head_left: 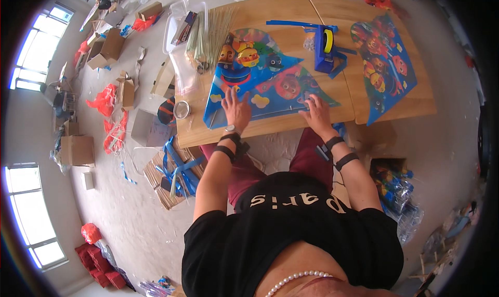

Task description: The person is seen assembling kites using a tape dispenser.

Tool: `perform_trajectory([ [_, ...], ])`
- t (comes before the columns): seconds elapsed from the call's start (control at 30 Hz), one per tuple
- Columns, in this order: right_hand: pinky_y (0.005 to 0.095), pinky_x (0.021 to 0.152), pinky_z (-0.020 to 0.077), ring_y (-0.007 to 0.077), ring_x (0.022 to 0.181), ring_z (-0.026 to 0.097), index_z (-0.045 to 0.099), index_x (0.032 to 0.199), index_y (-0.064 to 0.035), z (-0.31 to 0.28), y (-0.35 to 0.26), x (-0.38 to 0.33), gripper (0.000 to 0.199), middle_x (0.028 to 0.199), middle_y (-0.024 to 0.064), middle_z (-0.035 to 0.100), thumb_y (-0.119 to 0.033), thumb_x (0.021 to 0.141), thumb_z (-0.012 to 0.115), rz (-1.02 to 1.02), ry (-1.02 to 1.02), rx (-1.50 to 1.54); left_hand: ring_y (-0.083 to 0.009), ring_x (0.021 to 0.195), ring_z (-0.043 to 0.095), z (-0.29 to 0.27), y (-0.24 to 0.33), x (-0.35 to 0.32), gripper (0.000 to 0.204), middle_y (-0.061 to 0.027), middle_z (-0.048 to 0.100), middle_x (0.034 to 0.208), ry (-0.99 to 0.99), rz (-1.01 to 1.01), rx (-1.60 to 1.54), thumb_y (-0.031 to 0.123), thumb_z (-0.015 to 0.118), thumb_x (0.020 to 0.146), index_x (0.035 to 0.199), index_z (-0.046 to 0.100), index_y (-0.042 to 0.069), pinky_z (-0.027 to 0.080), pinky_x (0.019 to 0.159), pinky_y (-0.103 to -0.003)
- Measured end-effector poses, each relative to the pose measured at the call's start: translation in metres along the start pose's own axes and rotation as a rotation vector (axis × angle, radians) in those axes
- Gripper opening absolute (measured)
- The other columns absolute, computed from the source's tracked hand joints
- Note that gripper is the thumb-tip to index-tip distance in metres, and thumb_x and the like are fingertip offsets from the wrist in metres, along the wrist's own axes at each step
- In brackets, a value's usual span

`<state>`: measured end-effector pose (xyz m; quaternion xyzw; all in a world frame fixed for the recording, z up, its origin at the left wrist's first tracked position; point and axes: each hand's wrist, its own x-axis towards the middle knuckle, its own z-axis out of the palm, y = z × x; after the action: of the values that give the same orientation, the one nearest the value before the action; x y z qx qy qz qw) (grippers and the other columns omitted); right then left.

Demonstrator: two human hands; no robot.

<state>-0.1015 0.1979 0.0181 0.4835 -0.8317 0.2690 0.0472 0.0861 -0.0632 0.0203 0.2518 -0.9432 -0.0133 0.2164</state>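
Note:
A blue triangular kite sheet, printed with colourful cartoon figures, lies on the wooden table in front of me. My left hand rests on its near left part, palm down with fingers spread. Over the near right edge, my right hand touches the sheet with bent fingers apart. A thin pale stick runs along the near edge between the hands. Beyond them, a blue tape dispenser holds a yellow roll of tape. Whether anything small sits under my fingertips is hidden.
Another printed kite sheet lies at the table's right. A bundle of thin sticks, a plastic tray and a round tin occupy the left side. Cardboard boxes and a ribbon-tied stack stand on the floor.

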Motion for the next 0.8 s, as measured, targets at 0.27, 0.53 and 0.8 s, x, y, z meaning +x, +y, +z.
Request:
perform_trajectory([
  [0.27,0.0542,0.120,0.0246,0.0344,0.143,0.035,0.042,0.145,-0.0098,-0.014,0.001,-0.028,0.077,0.151,0.0154,0.041,-0.043,0.084,0.076,-0.031,-0.121,-0.062,-0.0299,0.117,0.055,-0.022,-0.045,0.048,0.042,-0.0111,0.059,0.124,-0.217,0.131,0.025,0.011,0.058,0.087,0.130,0.059,0.007,0.045,0.094,-0.047],
  [0.53,0.0536,0.118,0.0271,0.0353,0.140,0.039,0.046,0.137,-0.0106,-0.030,-0.007,-0.040,0.075,0.148,0.0149,0.043,-0.032,0.076,0.084,-0.024,-0.087,0.054,-0.0327,0.116,0.056,-0.145,-0.090,0.102,0.055,-0.0142,0.063,0.122,0.033,0.348,-0.137,-0.008,0.051,0.081,0.134,0.059,0.005,0.045,0.100,-0.044],
  [0.8,0.0469,0.099,0.0439,0.0367,0.116,0.057,0.061,0.101,-0.0097,-0.037,0.034,-0.068,0.027,0.114,0.0126,0.063,-0.001,0.078,0.072,0.032,0.033,0.292,-0.0298,0.103,0.056,-0.249,-0.094,0.125,0.038,-0.0097,0.062,0.105,0.030,0.245,-0.142,0.001,0.075,0.076,0.113,0.075,0.013,0.046,0.092,-0.043],
])
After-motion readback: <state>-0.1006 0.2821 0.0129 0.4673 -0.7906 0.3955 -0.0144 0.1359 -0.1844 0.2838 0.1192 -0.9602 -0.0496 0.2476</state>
